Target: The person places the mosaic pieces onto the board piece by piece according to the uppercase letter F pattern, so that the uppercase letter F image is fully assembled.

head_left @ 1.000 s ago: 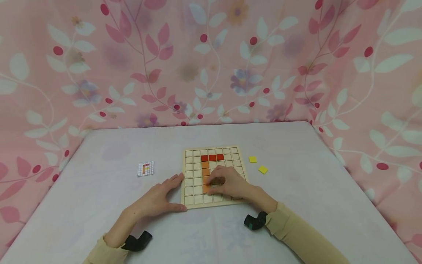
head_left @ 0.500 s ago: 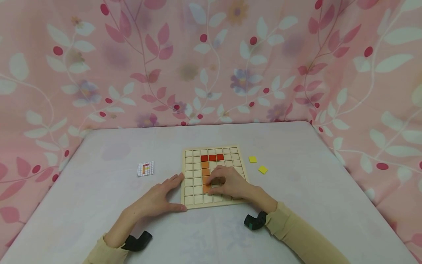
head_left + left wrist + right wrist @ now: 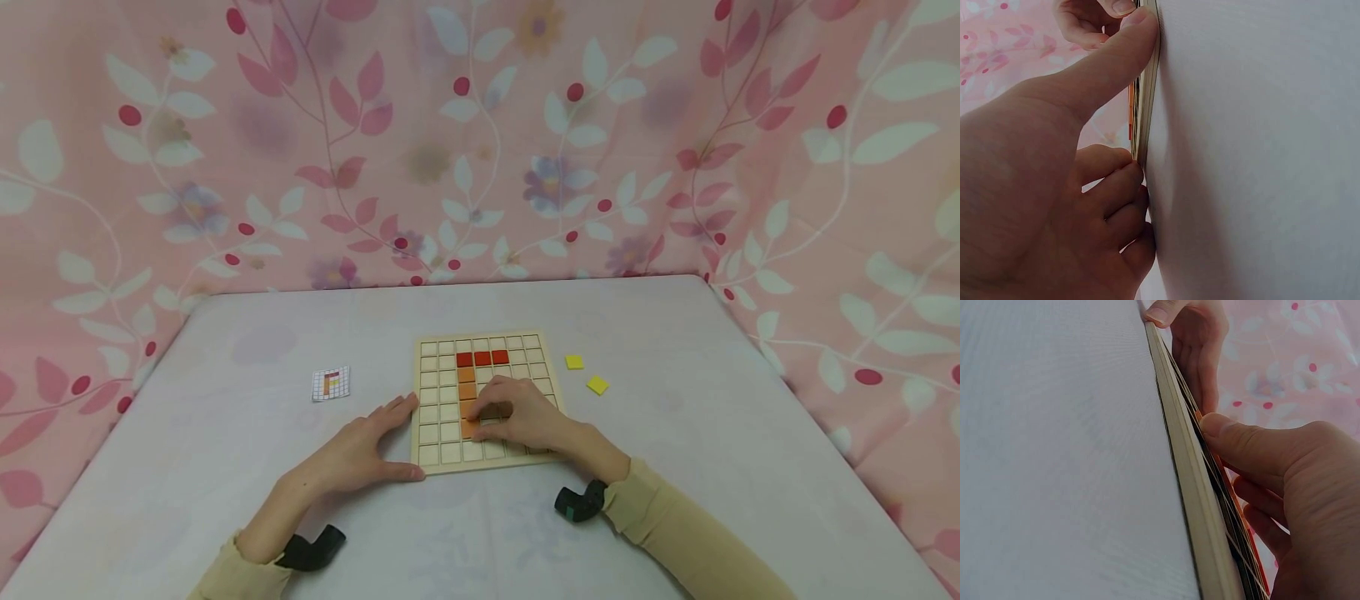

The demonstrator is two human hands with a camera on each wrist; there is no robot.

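Note:
A square wooden grid board [image 3: 439,455] lies flat on the table. Across its upper part runs a short row of red tiles [image 3: 482,358], and from its left end a column of orange tiles [image 3: 467,375] comes down toward me. My right hand [image 3: 525,412] bends over the board and pinches the lowest orange tile [image 3: 468,429] between thumb and fingers; the palm hides the cells beneath. In the right wrist view the thumb [image 3: 1219,428] meets that tile's edge. My left hand [image 3: 360,450] rests spread along the board's left side, thumb at the near corner, fingertips higher up.
Two yellow tiles [image 3: 597,385] lie loose right of the board. A small printed pattern card [image 3: 331,383] lies to the left. Black wrist devices [image 3: 313,550] sit under both forearms. A floral curtain [image 3: 480,167] hangs behind the white-covered table [image 3: 255,350].

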